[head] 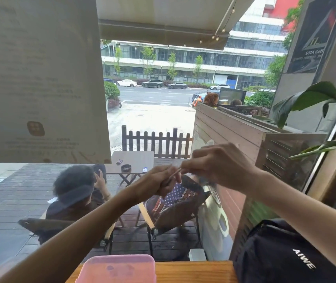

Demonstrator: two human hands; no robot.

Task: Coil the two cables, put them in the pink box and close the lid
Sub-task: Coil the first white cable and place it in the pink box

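Here, both hands are raised at frame centre: left hand point(161, 179) & right hand point(214, 164) each pinch a thin pale cable point(174, 174) stretched btwn them. Pink box point(118, 269) sits bottom centre on the wooden counter point(193, 271), lid on, black bag point(281, 254) at lower right.

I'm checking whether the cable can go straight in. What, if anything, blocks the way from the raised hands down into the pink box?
The pink box sits on the wooden counter with its lid on, and that lid covers the opening. Left hand and right hand hold a thin cable above it; nothing else visible lies between.
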